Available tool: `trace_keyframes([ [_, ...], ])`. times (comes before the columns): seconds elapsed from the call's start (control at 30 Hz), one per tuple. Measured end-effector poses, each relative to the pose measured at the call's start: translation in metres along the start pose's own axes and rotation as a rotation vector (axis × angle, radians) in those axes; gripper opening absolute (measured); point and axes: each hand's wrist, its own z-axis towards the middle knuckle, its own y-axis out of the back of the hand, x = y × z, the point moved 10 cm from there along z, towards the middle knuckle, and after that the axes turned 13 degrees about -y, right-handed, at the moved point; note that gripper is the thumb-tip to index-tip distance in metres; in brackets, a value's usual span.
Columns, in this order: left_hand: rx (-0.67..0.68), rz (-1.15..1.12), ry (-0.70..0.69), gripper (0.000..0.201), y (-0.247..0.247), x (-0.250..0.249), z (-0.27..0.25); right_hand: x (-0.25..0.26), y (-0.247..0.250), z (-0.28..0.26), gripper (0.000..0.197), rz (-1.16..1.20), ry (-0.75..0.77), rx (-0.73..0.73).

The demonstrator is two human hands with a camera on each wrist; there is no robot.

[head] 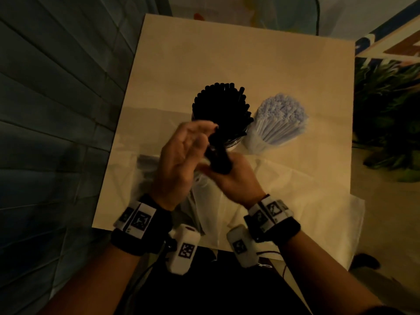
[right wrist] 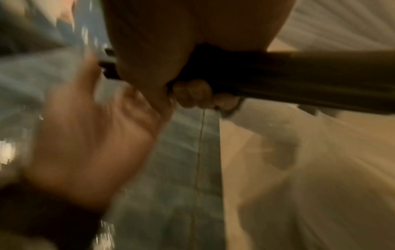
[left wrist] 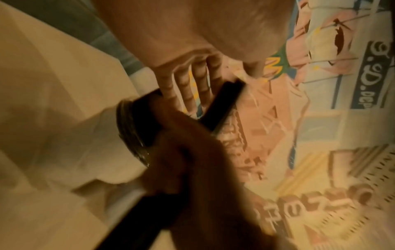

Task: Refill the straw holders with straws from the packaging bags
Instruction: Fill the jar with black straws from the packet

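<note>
A bundle of black straws stands tilted just in front of a glass holder packed with black straws. My right hand grips the bundle's lower part, fingers curled round it. With straight fingers, my left hand lies flat against the bundle's left side near its top. A second holder with pale blue straws stands to the right. The wrist views are blurred; the bundle crosses both.
A clear packaging bag with dark straws lies left of my hands, and a crumpled white bag spreads over the table's near right. The beige table ends close to a blue-grey wall on the left; plants stand at right.
</note>
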Motion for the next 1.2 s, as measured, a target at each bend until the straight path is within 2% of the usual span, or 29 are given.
trace_keyframes([
  [0.07, -0.101, 0.056, -0.021, 0.038, 0.020, 0.008, 0.008, 0.009, 0.037, 0.009, 0.035, 0.165, -0.020, -0.148],
  [0.13, -0.151, 0.135, 0.029, 0.041, 0.034, 0.031, 0.009, 0.026, 0.071, 0.017, 0.033, 0.311, 0.023, -0.275],
  [0.23, -0.098, 0.213, 0.149, 0.072, 0.036, 0.074, 0.007, 0.052, 0.097, 0.031, 0.037, 0.496, 0.116, -0.318],
  [0.3, -0.023, 0.243, 0.194, 0.097, 0.028, 0.094, 0.008, 0.066, 0.105, 0.039, 0.038, 0.526, 0.169, -0.331],
  [0.37, 0.034, 0.262, 0.207, 0.115, 0.018, 0.106, 0.009, 0.074, 0.105, 0.042, 0.037, 0.506, 0.198, -0.368],
  [0.43, 0.048, 0.300, 0.169, 0.124, 0.010, 0.113, 0.013, 0.075, 0.101, 0.043, 0.036, 0.506, 0.203, -0.389],
  [0.53, 0.041, 0.343, 0.080, 0.130, 0.004, 0.130, 0.027, 0.084, 0.104, 0.040, 0.036, 0.550, 0.241, -0.401],
  [0.6, 0.048, 0.349, 0.107, 0.134, 0.005, 0.148, 0.039, 0.089, 0.108, 0.041, 0.034, 0.533, 0.259, -0.425],
  [0.7, 0.085, 0.356, 0.161, 0.127, 0.008, 0.163, 0.050, 0.079, 0.099, 0.049, 0.028, 0.427, 0.179, -0.437],
  [0.77, 0.096, 0.368, 0.138, 0.120, 0.007, 0.161, 0.053, 0.066, 0.086, 0.055, 0.025, 0.363, 0.109, -0.392],
  [0.83, 0.099, 0.375, 0.103, 0.118, 0.005, 0.157, 0.055, 0.061, 0.079, 0.058, 0.029, 0.326, 0.104, -0.346],
  [1.03, 0.102, 0.377, 0.145, 0.124, 0.005, 0.161, 0.053, 0.079, 0.099, 0.048, 0.023, 0.299, 0.240, -0.467],
  [1.13, 0.097, 0.418, 0.168, 0.124, 0.011, 0.169, 0.058, 0.088, 0.102, 0.050, 0.017, 0.195, 0.300, -0.492],
  [1.2, 0.076, 0.401, 0.186, 0.126, 0.011, 0.168, 0.053, 0.096, 0.100, 0.049, 0.020, 0.103, 0.357, -0.501],
])
